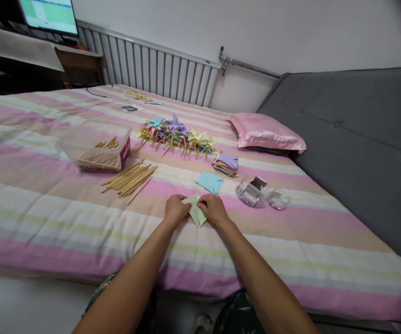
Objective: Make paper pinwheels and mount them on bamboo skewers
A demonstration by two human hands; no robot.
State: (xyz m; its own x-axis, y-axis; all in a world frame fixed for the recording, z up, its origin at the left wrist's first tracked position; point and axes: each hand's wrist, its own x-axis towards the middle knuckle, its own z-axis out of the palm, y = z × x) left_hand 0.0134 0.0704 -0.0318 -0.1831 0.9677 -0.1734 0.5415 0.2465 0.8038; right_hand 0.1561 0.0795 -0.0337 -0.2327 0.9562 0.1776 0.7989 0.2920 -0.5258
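Observation:
A pale green paper square (196, 212) with cut slits is held between my two hands just above the striped bedspread. My left hand (177, 208) pinches its left corner. On the other side my right hand (214, 208) grips the paper near its right edge, fingertips toward the middle. Right behind the hands lies a light blue paper square (210, 182) with slits. A stack of coloured paper squares (226, 163), purple on top, sits farther back. To the left is a loose bundle of thin wooden sticks (130, 178).
A clear plastic box (96, 144) holds more sticks. Finished paper pinwheels (174, 132) lie piled behind. Clear plastic containers (251, 192) stand at the right. Farther off are a pink pillow (268, 132), a grey headboard (353, 130), a radiator (151, 60) and a screen (50, 16).

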